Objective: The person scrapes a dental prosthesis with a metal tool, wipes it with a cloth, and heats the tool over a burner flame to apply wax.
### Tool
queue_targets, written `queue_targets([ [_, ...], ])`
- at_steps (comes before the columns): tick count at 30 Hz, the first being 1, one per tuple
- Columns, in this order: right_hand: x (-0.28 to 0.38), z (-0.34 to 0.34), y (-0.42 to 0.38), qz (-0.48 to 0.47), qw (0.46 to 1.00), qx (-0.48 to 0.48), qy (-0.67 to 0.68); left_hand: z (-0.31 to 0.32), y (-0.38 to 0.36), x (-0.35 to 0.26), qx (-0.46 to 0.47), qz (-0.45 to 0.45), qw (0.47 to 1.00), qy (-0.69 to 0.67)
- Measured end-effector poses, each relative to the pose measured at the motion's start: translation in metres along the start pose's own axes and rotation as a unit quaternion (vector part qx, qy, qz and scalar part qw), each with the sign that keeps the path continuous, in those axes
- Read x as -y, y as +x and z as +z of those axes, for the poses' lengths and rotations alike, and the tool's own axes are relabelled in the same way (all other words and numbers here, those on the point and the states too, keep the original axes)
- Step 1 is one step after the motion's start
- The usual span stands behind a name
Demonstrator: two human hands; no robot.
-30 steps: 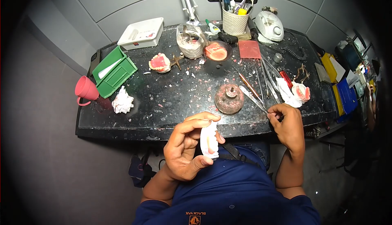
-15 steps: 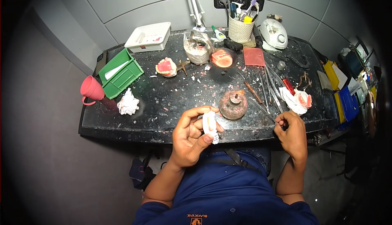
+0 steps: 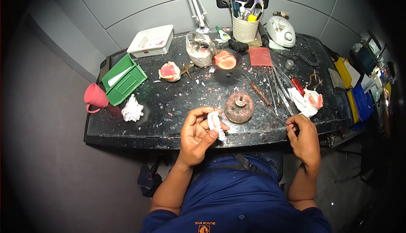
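My left hand (image 3: 196, 138) holds a white dental cast (image 3: 215, 124) with pink wax on it, just over the near edge of the black worktable (image 3: 177, 102). My right hand (image 3: 304, 139) pinches the end of a thin metal instrument (image 3: 270, 112) whose tip points toward a round reddish spirit burner (image 3: 239, 107) standing between my hands. Several more metal hand tools (image 3: 277, 85) lie fanned out beyond my right hand.
A denture model on white cloth (image 3: 311, 100) lies far right. Further back are a pink wax model (image 3: 170, 71), a bowl of pink wax (image 3: 225, 59), a green bin (image 3: 124, 79), a white tray (image 3: 151, 41), a pink cup (image 3: 95, 97), crumpled tissue (image 3: 132, 109) and a tool holder (image 3: 245, 26).
My left hand has lifted the cast up from my lap toward the table edge and turned it. My right hand stays on the instrument, shifted slightly.
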State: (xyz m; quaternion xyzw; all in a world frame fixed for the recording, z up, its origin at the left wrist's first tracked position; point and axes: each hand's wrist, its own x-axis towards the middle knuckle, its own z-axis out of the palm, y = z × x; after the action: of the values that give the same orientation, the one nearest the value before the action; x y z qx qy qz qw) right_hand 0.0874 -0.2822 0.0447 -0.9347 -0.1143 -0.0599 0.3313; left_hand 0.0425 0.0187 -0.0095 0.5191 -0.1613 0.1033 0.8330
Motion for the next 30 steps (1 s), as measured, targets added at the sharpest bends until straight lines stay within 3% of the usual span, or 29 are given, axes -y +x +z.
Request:
queue_targets([
  [16,0.0029,-0.0040,-0.0069,-0.034,0.999,-0.005,-0.031,-0.0005,-0.0002,-0.0014,0.004,-0.011,1.000,0.016],
  [30,-0.0004,-0.0072,-0.0045,-0.044,0.994,-0.047,0.084,0.0014,-0.0035,-0.0042,0.003,-0.027,1.000,0.009],
])
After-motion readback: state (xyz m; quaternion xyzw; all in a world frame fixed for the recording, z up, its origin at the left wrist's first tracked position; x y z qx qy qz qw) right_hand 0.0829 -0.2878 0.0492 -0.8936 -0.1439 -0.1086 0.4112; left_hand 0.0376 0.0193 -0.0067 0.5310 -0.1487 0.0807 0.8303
